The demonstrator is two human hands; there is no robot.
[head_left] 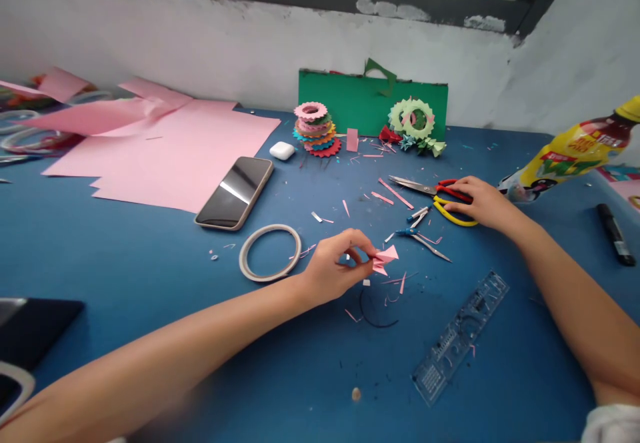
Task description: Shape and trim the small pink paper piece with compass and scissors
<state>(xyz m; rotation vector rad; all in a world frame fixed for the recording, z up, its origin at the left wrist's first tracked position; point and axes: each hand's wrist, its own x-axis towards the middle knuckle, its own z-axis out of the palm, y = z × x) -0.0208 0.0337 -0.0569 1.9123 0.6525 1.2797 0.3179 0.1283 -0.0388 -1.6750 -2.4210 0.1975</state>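
My left hand [336, 268] pinches a small folded pink paper piece [385, 258] just above the blue table [150, 276]. My right hand [480, 201] lies on the red and yellow handles of the scissors [436, 196], fingers curled over them; the blades point left and rest on the table. A blue drawing compass [423, 237] lies between the two hands. Thin pink paper strips [395, 193] and snippets are scattered around.
A tape ring [270, 251], a phone [235, 192] and pink sheets [165, 149] lie left. A clear ruler [460, 336] is near right. A stack of paper rings [315, 129], white earbud case [283, 151], green card [373, 99], bottle [570, 153] and black marker [614, 233] stand farther off.
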